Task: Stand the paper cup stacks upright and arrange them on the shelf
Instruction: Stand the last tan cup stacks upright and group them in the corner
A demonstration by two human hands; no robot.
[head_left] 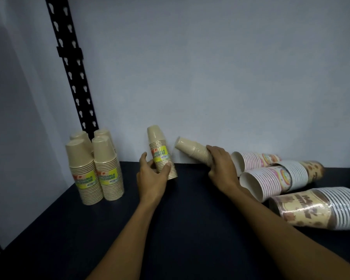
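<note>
The left hand (150,176) is wrapped around the lower half of an upright tan cup stack (161,152), thumb across the yellow label, the base on or just above the shelf (190,209) near the back wall. The right hand (220,164) is clamped around the wide end of a tilted tan stack (192,151) whose narrow end points up and to the left. The two hands are well apart, each holding its own stack.

Handling, as a judgement: the stacks appear light and film-wrapped, so the surface is likely slippery. Nested paper walls resist a moderate squeeze but crush at the rims. Grip around the middle or lower section, where the nested layers are thickest, not at the single top cup.

Four tan stacks (95,170) already stand upright in a tight block at the back left corner, beside the black slotted upright (73,63).

Still lying on their sides at the right: two pink-patterned stacks (257,160) with open mouths facing left, and a brown-printed wrapped stack (315,209) near the front. Whether anything sits inside the open mouths cannot be determined; they look empty.
</note>
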